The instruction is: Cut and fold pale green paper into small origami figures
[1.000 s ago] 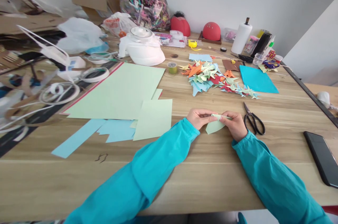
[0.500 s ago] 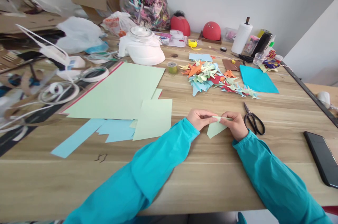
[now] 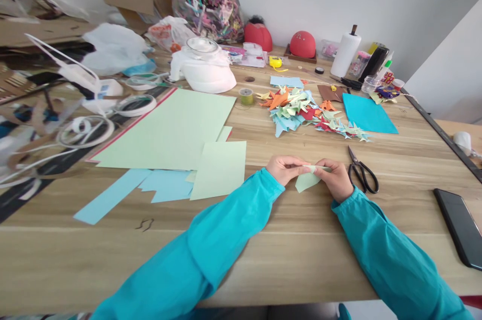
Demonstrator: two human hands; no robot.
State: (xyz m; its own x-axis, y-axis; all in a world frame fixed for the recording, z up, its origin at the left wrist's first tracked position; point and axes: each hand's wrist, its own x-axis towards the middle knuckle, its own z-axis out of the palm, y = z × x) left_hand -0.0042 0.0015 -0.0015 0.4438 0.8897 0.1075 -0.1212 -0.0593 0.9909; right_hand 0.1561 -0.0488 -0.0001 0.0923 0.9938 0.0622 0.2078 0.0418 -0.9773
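Observation:
A small folded piece of pale green paper (image 3: 306,182) is pinched between both hands above the wooden table. My left hand (image 3: 285,170) grips its left upper edge with thumb and fingers. On the other side, my right hand (image 3: 336,178) pinches the upper right part, and its fingers hide some of the fold. Black-handled scissors (image 3: 362,173) lie just right of my right hand, blades pointing away. Farther back is a pile of folded paper cranes (image 3: 295,106) in green, orange, red and blue.
Large green sheets (image 3: 169,129) and a smaller green sheet (image 3: 220,169) lie left, over blue paper strips (image 3: 113,195). A black phone (image 3: 460,227) rests at the right. Behind stand a thread spool (image 3: 246,96), a turquoise square (image 3: 369,113), a white bottle (image 3: 345,54) and plastic bags (image 3: 115,48).
The lower flap of the green paper has tipped slightly upward and shows shorter. Both hands stay in nearly the same place, still pinching it.

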